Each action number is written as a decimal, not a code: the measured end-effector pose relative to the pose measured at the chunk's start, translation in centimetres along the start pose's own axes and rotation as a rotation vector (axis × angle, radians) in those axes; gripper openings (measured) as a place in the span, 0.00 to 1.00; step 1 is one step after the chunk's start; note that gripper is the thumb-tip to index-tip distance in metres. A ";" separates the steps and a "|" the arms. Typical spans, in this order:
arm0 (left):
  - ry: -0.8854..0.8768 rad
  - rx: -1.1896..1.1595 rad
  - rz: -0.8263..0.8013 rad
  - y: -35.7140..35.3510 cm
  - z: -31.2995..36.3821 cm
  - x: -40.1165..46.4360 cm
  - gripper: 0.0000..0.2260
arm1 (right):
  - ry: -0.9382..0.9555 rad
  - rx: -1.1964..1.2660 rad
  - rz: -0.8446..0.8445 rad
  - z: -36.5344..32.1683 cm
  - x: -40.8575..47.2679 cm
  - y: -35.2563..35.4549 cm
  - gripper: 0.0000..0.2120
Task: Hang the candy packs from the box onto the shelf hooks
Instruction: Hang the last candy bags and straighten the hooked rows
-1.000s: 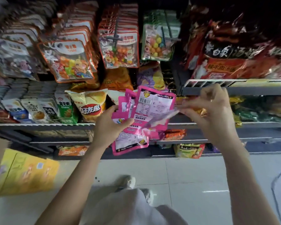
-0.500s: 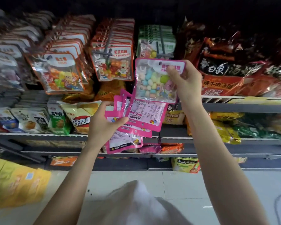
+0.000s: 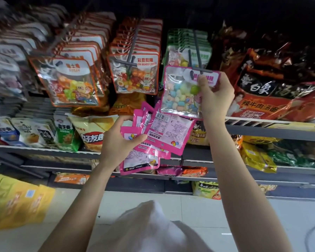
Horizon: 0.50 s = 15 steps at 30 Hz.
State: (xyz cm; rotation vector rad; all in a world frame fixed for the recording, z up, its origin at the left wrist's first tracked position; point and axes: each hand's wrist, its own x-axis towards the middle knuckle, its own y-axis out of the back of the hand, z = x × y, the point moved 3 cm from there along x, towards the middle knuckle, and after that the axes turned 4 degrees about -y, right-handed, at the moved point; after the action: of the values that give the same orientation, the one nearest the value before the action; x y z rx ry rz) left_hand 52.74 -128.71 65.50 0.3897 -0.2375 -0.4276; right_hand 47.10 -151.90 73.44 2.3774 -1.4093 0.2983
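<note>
Rising since half a second ago, the right hand [image 3: 215, 96] is bringing one pink-edged clear plastic candy pack [image 3: 185, 91] up to the grey metal shelf hook [image 3: 198, 70].

Its thumb and fingers are pinching the pack's header just beside the hook tip; the left hand [image 3: 120, 142] is gripping a fanned bundle of pink foil packs [image 3: 158, 135] below. To seat it well, keeping the header flat and the hang hole aligned with the tip, then sliding back toward the green-topped packs [image 3: 187, 44], seems advisable.
</note>
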 end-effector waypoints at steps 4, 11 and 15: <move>0.015 -0.008 -0.017 0.0 -0.1 0.1 0.21 | -0.029 -0.084 0.083 0.1 3.2 -1.7 0.07; 0.060 -0.066 0.000 0.7 -0.7 -0.1 0.21 | 0.070 -0.396 0.177 -0.1 5.6 -3.1 0.13; 0.090 -0.109 0.022 0.6 -0.9 -0.1 0.20 | 0.263 -0.210 0.176 0.0 0.5 -0.6 0.17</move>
State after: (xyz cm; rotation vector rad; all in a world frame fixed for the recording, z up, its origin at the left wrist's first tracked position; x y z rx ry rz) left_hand 53.14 -127.87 64.98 0.2979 -0.1306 -0.3986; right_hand 47.88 -152.05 73.46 1.9701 -1.4477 0.4663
